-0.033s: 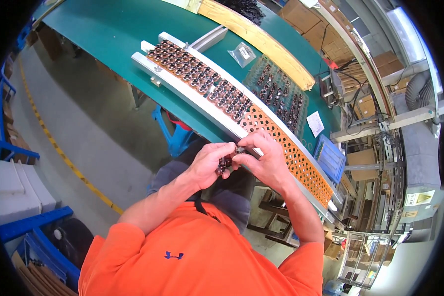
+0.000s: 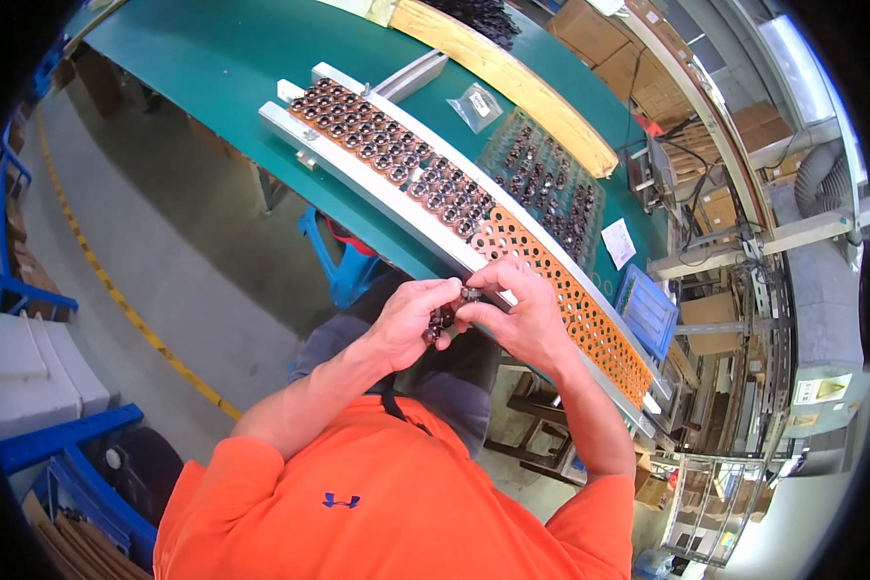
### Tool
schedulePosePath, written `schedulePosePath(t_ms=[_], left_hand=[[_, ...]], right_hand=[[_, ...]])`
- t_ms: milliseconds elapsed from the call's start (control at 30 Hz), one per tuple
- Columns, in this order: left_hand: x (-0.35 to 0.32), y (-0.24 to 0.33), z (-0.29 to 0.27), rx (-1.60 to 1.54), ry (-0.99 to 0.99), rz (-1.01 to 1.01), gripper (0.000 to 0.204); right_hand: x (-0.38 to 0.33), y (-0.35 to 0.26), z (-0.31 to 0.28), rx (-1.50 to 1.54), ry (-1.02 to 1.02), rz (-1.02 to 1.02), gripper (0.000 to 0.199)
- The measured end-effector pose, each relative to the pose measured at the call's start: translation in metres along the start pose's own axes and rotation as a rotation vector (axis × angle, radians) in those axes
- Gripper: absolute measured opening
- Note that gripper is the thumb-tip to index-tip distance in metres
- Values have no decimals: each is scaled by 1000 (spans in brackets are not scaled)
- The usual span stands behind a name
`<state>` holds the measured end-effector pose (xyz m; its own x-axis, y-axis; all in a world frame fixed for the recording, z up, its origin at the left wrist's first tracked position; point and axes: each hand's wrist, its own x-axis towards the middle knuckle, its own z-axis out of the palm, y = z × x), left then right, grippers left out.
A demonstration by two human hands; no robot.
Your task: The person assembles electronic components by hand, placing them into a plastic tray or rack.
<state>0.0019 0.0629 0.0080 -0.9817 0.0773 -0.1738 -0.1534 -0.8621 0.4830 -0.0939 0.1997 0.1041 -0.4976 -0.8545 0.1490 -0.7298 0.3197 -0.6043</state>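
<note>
My left hand [image 2: 404, 327] is curled around several small, dark, shiny round parts [image 2: 437, 325] in front of my body. Thumb and finger of my right hand [image 2: 527, 314] pinch one such dark metallic part [image 2: 470, 294], and the left fingertips meet it there. Its exact kind is too small to make out. Just beyond the hands runs a long orange-brown plate [image 2: 590, 311] full of holes, set between silver metal rails [image 2: 358, 179]. Rows of shiny round parts [image 2: 362, 135] sit in its far left stretch; the holes nearer the right end are bare.
On the green table [image 2: 213, 58], a clear tray [image 2: 590, 188] holds more dark parts behind the rail. A small plastic bag [image 2: 475, 106], a yellow strip [image 2: 512, 72], a paper slip [image 2: 618, 243] and a blue bin [image 2: 648, 311] lie around it. A blue stool [image 2: 343, 271] stands below.
</note>
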Motion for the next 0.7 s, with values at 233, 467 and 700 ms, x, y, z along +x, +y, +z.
schedulePosePath(t_ms=[233,467,700], left_hand=[[3,-3,-3,9,78,18,27],[2,-3,4,86,162,59,28],[4,-3,6,163,187,134,28]], right_hand=[[0,4,-3,107,-48,57,16],[1,0,-5,70,-100,222,11],[8,2,-10,46,-60,129,8]])
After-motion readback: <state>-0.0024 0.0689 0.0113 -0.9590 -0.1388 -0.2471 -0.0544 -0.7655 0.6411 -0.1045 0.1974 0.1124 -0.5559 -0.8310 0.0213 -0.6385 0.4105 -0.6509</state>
